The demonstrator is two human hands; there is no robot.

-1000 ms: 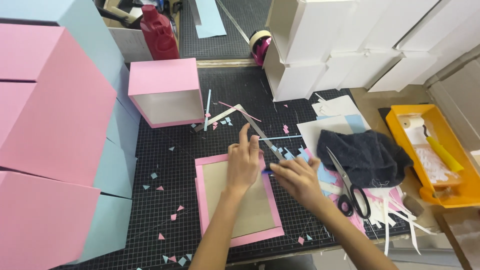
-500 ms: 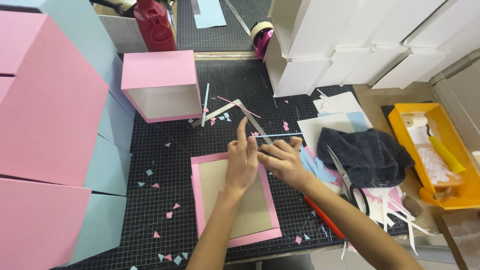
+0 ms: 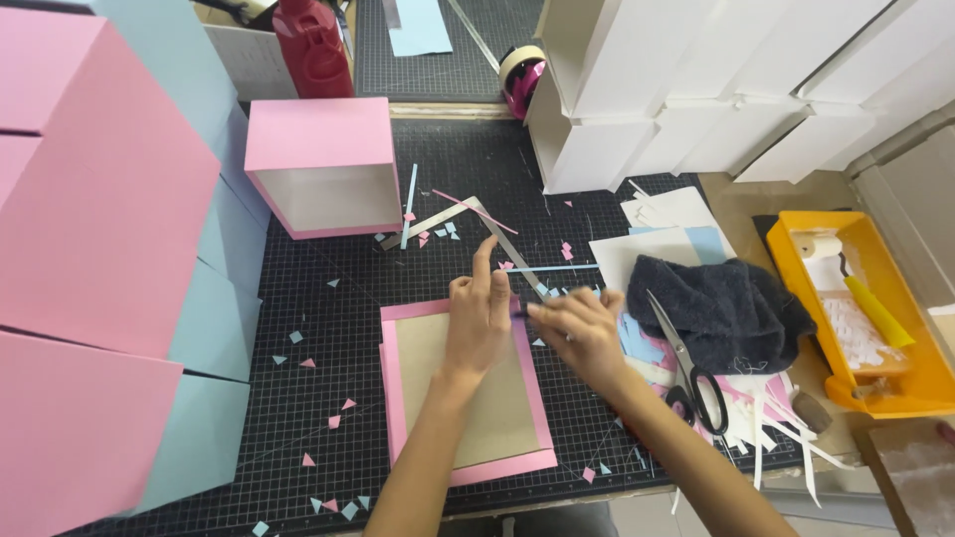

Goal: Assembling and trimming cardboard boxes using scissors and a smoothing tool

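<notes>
pink paper (image 3: 532, 393) lies flat on the black cutting mat (image 3: 328, 328) with a brown cardboard panel (image 3: 477, 388) centred on it, so a pink margin shows all round. left hand (image 3: 477, 318) rests on the upper right part of the cardboard, fingers together and pressed down, forefinger stretched up past the top edge; it looks placed to keep the panel from sliding. right hand (image 3: 577, 328) sits just beside it at the paper's right margin, fingertips pinched on something thin and dark, too small to name. a metal ruler (image 3: 507, 244) lies slantwise just above the hands. scissors (image 3: 686, 363) lie near the right hand, beside a dark cloth (image 3: 726, 308). pink and blue scraps (image 3: 328, 418) dot the mat. an open pink box (image 3: 323, 164) stands behind, big pink and blue boxes (image 3: 99, 249) at the left, white boxes (image 3: 696, 80) at the upper right, an orange tray (image 3: 925, 368) at the far right.
</notes>
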